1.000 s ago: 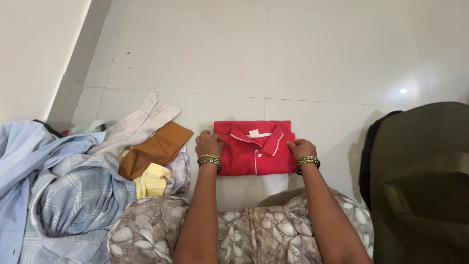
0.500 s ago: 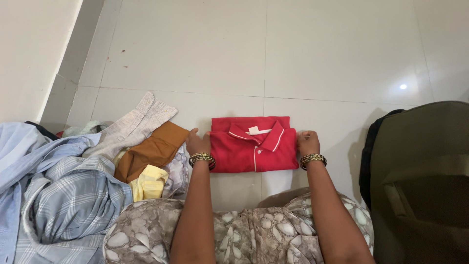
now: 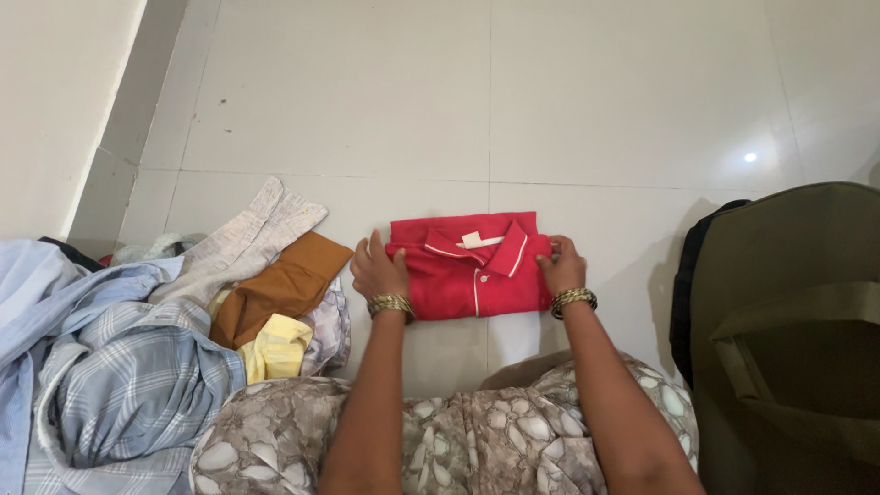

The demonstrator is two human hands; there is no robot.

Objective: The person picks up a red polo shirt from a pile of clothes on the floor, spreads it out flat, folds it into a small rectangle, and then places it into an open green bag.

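A folded red polo shirt (image 3: 467, 275) with white trim and a white neck label lies on the pale tiled floor (image 3: 412, 101) in front of my knees. My left hand (image 3: 378, 269) grips its left edge, fingers curled over the fabric. My right hand (image 3: 561, 265) grips its right edge. Both wrists carry gold bangles. My lap is covered by grey-and-white patterned cloth (image 3: 458, 440).
A heap of clothes lies to the left: a brown garment (image 3: 280, 289), a yellow one (image 3: 273, 346), a grey striped piece (image 3: 252, 240) and blue plaid shirts (image 3: 110, 367). A dark olive bag (image 3: 788, 339) stands at the right. A white wall (image 3: 46, 101) rises far left.
My hands slid out to the shirt's side edges, then closed back in on them; the shirt now looks slightly narrower. The view shifted a little.
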